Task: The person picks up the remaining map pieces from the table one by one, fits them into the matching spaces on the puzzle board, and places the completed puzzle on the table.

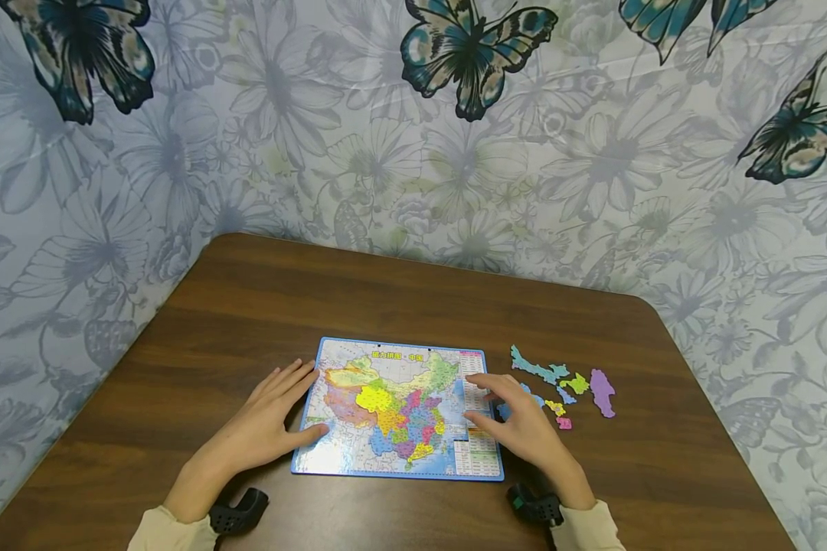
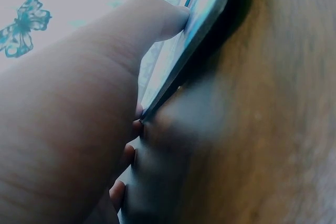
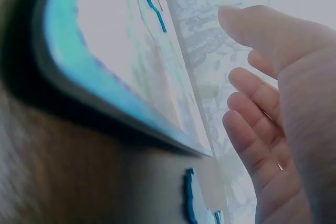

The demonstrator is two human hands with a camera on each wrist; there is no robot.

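Note:
A map puzzle board (image 1: 344, 451) with a blue rim and a many-coloured map of China lies on the table. My left hand (image 1: 265, 425) is at its left edge, thumb on the board's surface and fingers stretched along the side. In the left wrist view that thumb (image 2: 163, 19) touches the board near its rim (image 2: 194, 51). My right hand (image 1: 524, 425) hovers over the right edge, fingers loosely bent, nothing between them. The right wrist view shows the right hand (image 3: 273, 114) apart from the board (image 3: 115, 77).
Loose puzzle pieces lie right of the board: a long teal one (image 1: 534, 367), a green one (image 1: 576, 383), a purple one (image 1: 603, 393), a pink one (image 1: 563, 423) and several others, some partly behind the right hand. The brown table (image 1: 386, 283) meets a butterfly-patterned cloth (image 1: 386, 168) behind.

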